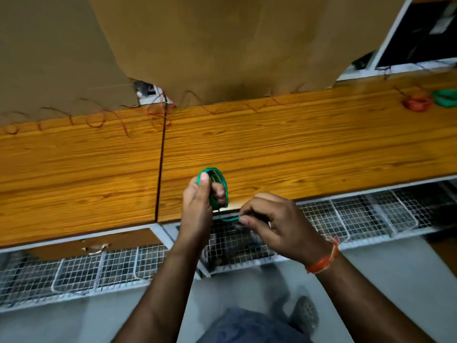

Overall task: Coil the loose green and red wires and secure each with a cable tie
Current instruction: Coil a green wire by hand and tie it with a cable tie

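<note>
Hands meet above the near edge of a wooden bench [272, 149]. Left hand [197, 204] grips a green coil [223, 180], thumb pressed on its top, fingers curled through the loops. Right hand [269, 219] pinches the coil's loose green tail [230, 219] just below and right of it. An orange thread band [324, 261] circles the right wrist. Loose red wire [99, 120] straggles along the bench's far edge under brown cardboard [222, 45]. Far right on the bench lie a red coil [418, 103] and another green coil [446, 97], side by side. Wire-mesh trays [74, 271] hang below the bench.
</note>
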A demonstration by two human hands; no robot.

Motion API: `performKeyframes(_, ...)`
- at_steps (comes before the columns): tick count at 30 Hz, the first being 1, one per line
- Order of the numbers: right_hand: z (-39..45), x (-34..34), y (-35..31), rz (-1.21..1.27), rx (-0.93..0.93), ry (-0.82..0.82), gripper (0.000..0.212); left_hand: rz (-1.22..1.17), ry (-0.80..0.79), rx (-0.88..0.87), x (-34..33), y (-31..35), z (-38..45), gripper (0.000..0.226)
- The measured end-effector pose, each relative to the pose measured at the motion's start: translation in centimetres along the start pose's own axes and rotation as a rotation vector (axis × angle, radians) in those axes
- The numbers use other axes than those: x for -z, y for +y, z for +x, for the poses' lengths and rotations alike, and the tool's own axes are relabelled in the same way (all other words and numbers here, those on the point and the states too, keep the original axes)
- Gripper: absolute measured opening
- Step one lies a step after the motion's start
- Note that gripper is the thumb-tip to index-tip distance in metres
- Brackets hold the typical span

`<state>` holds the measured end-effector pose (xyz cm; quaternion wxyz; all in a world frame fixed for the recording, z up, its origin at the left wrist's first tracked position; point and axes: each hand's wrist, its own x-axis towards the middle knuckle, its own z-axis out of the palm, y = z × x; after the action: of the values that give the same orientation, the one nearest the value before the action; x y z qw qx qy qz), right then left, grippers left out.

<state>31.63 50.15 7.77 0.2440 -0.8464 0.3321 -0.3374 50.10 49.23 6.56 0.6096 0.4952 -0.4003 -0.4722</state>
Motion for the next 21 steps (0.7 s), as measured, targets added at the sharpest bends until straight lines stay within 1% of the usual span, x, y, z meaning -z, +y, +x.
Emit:
performKeyframes(3, -0.3, 3.2, 1.8, 0.016, -0.020, 0.094, 0.008, 0.083, -0.095, -0.032, -4.9, -0.2, -0.3, 0.036)
performKeyframes(6, -1.3, 7.3, 4.7, -0.001, -0.040, 0.154, 0.004, 0.156, -0.166, -0.001, -10.8, -1.1, -0.5, 0.031)
performKeyframes(10, -3.2, 14.0, 9.0, -0.062, -0.054, 0.203, 0.004, 0.182, -0.317, -0.062, -18.2, -2.2, 0.1, 0.042)
performKeyframes(13, -5.0, 18.9, 12.0, -0.090, -0.081, 0.232, 0.004, 0.251, -0.439, -0.087, -23.2, -3.3, 0.4, 0.052)
performKeyframes(14, -5.6, 20.5, 12.9, -0.097, -0.096, 0.242, 0.003, 0.265, -0.484, -0.103, -24.9, -3.6, 0.4, 0.051)
performKeyframes(17, -7.8, 25.2, 15.3, -0.131, -0.159, 0.275, 0.006, 0.312, -0.614, -0.170, -29.9, -4.5, 0.6, 0.035)
performKeyframes(19, -9.4, 28.1, 16.7, -0.141, -0.193, 0.310, 0.008, 0.334, -0.690, -0.171, -33.0, -5.1, 1.1, 0.033)
performKeyframes(21, -11.0, 30.8, 18.1, -0.135, -0.226, 0.344, 0.010, 0.273, -0.747, -0.132, -35.7, -5.7, 1.6, 0.036)
